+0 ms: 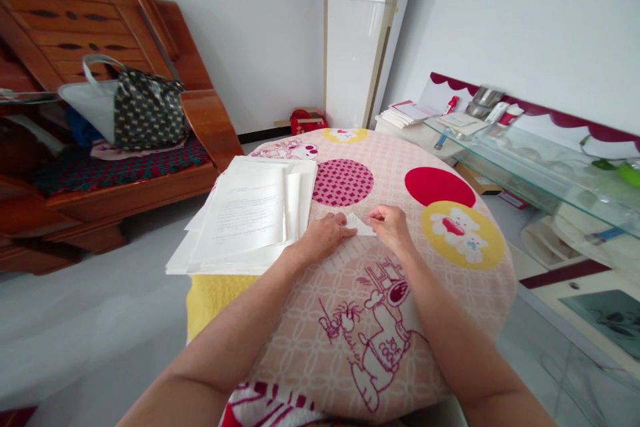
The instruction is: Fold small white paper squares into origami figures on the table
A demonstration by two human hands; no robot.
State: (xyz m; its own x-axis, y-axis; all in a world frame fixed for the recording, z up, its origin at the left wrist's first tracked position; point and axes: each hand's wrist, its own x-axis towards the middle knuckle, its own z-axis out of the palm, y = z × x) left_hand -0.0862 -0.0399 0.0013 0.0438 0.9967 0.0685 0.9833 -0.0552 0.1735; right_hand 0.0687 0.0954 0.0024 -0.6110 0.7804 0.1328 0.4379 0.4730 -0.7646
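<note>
A small piece of white paper, folded to a pointed, triangle-like shape, lies on the patterned tablecloth. On its left side my left hand presses it down, fingers stretched out flat over the edge. At the right corner, my right hand pinches the paper between thumb and fingertips. Just left of my left hand rests a stack of white printed sheets, with some loose sheets askew beneath.
A wooden bench with a patterned bag stands to the left. To the right is a glass-topped cabinet bearing papers, metal containers and a cup. A tall white air conditioner stands behind the table, near a red object.
</note>
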